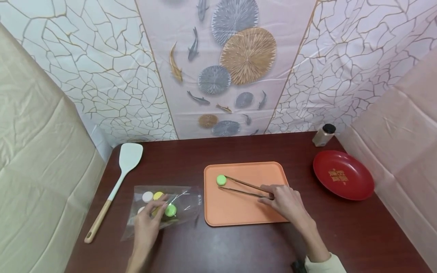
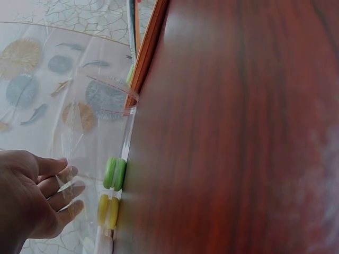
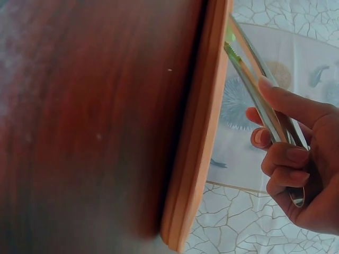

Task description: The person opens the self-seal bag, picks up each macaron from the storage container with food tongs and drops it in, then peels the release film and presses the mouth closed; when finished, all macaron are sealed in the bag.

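Note:
My right hand grips metal tongs over the orange tray. The tongs' two arms stand apart, their tips beside a green macaron on the tray's left part. On the left, my left hand pinches the upper film of a clear plastic bag between thumb and fingers. Inside the bag lie a green macaron, yellow macarons and white macarons, some partly hidden by the hand. The bag's right end comes close to the tray's left edge.
A white spatula with a wooden handle lies at the table's left. To the right are a red oval plate with gold characters and a black-lidded jar. Cloth walls border the dark wooden table at the back and sides.

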A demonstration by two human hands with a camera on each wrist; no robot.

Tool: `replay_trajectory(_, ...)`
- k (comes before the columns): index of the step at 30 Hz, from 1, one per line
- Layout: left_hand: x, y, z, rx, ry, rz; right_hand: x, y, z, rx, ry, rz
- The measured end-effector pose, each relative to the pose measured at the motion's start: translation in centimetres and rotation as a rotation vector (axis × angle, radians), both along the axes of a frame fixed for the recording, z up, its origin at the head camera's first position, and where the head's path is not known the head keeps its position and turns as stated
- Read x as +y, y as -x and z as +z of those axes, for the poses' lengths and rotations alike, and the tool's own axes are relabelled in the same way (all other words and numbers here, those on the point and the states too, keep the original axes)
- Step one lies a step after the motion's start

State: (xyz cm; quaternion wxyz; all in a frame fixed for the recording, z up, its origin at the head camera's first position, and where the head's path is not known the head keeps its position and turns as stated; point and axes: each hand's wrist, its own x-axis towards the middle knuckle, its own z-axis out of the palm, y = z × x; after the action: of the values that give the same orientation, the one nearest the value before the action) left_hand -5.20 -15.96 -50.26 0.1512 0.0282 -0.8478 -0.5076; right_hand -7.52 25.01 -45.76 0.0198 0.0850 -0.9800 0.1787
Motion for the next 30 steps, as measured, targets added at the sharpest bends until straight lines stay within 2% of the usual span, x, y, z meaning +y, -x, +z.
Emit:
replay_trajectory(6, 0.0, 0.1, -0.3, 0.03, 0.021, -0.003, -0.2, 0.0, -0.4, 0.036, -0.016, -0.004)
replay_trajectory(12, 0.0, 0.1, -0.3, 0.015, 0.032, 0.004, -0.2, -0.4, -0.9, 0.069, -0.012, 0.009)
replay_trajectory(16, -0.1, 0.1, -0.2, 0.008, 0.034, 0.004, -0.4, -0.7, -0.6, 0.068, 0.026, 0.015)
replay_trajectory(18, -0.1, 0.1, -0.1, 0.01, 0.035, 0.003, -0.8, -1.0, -0.2, 0.06, 0.066, 0.038)
replay_trajectory(23, -0.2, 0.0, -0.1, 0.008, 0.024, 0.005, -2.8, -1.7, 0.5, 0.031, 0.149, 0.166)
replay_trajectory(26, -0.1, 0.0, 0.0, -0.003, 0.019, 0.006, -4.6, -1.8, 0.3, 0.029, 0.143, 0.214)
replay_trajectory(30, -0.1, 0.0, 0.0, 0.004, 0.021, 0.004, -7.4, -1.4, 0.0, 0.06, 0.106, 0.237)
